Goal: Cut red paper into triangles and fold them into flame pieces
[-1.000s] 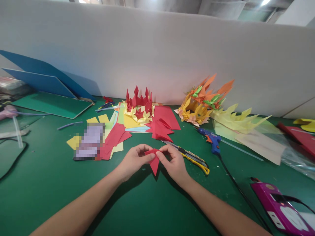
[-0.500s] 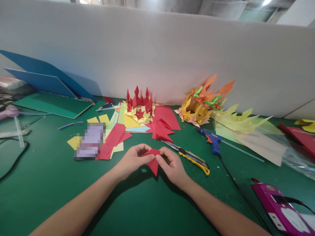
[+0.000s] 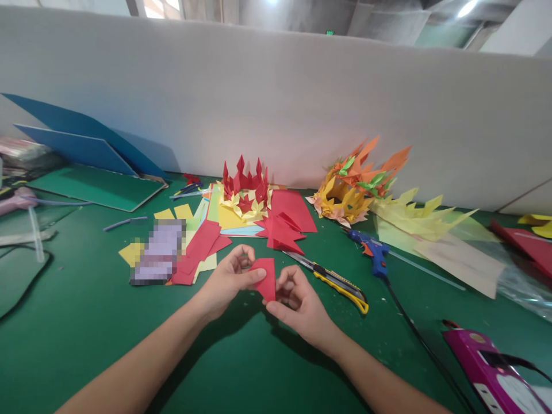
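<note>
A small folded piece of red paper [image 3: 268, 280] is held above the green table, its narrow end pointing down. My left hand [image 3: 233, 279] pinches it on the left side, thumb flat on the front and fingers behind. At the lower tip, my right hand [image 3: 302, 305] has its thumb against the paper, with the other fingers curled by the right edge. Just beyond lie folded red paper spikes [image 3: 282, 233] and a yellow utility knife [image 3: 340, 287] with its blade out. Left of my hands rest red paper strips [image 3: 196, 256].
A red and yellow paper crown [image 3: 245, 192] stands on coloured sheets at the back; orange and yellow crowns [image 3: 340, 198] stand right of it. A blue glue gun [image 3: 375, 253], its cord and a purple power strip [image 3: 483, 368] lie right. A blurred phone-like object [image 3: 159, 253] lies left.
The red paper has turned from a wide-topped triangle to a narrower shape with a straight right edge. My right hand has moved from its upper edge down to the lower tip.
</note>
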Tool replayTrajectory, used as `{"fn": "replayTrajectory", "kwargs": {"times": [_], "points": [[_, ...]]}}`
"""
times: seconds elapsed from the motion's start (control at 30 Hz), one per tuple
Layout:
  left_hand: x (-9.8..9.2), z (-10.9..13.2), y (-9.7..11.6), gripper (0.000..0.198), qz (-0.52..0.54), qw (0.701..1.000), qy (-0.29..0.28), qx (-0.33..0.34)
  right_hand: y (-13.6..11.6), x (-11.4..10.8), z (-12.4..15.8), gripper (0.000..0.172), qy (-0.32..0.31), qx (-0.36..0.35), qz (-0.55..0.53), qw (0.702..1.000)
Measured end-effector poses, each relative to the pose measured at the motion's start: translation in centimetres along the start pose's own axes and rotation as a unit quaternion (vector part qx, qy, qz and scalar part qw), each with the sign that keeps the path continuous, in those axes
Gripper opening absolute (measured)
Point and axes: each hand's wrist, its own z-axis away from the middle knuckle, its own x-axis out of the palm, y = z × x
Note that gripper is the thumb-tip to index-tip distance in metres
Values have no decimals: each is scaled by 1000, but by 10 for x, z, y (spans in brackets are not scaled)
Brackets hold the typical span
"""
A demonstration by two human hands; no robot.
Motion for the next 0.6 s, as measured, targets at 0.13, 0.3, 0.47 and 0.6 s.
{"fn": "replayTrajectory", "kwargs": {"times": [0.13,0.3,0.47,0.6], "points": [[0,-3,-5,39,-22,999,6,29,2,-1,-3,29,43,-18,35,998],[1,-6,-9,35,-26,997,49,55,5,-2,-7,17,69,-46,103,991],[2,-6,-8,36,-12,995,85,55,5,-1,-7,9,77,-84,173,978],[1,-6,-10,36,-19,993,94,66,5,1,-8,5,85,-122,200,968]]}}
